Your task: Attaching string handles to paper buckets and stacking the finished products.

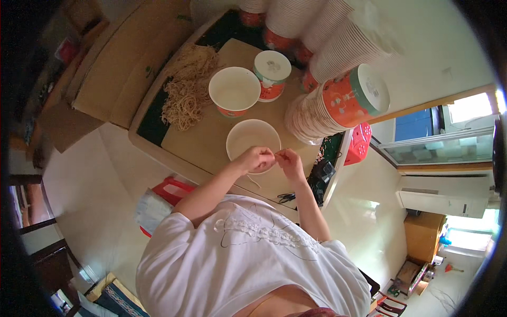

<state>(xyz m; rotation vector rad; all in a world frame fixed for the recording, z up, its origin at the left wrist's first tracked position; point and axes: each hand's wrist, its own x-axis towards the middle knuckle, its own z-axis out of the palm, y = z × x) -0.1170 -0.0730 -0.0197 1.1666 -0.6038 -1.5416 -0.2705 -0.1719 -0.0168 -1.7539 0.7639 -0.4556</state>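
Observation:
My left hand [255, 159] and my right hand [290, 162] meet fingertip to fingertip over the near rim of a white paper bucket [252, 134]. Both are closed in a pinch on a thin beige cord, mostly hidden by the fingers. A loose cord end [254, 182] shows below my left hand, over the board. Behind this bucket stands another open paper bucket [234, 90], with orange print low on its side. Next to it, an upside-down bucket [272, 67] shows its white base. A tangled heap of beige cords [189, 87] lies to the left.
Tall stacks of nested paper buckets [351, 50] line the table's back right, with another stack [322, 113] lying tilted nearer. Black scissors [287, 198] and a small dark device [324, 171] lie near the right edge. A red stool [171, 190] is at left, a cardboard box [129, 58] beyond.

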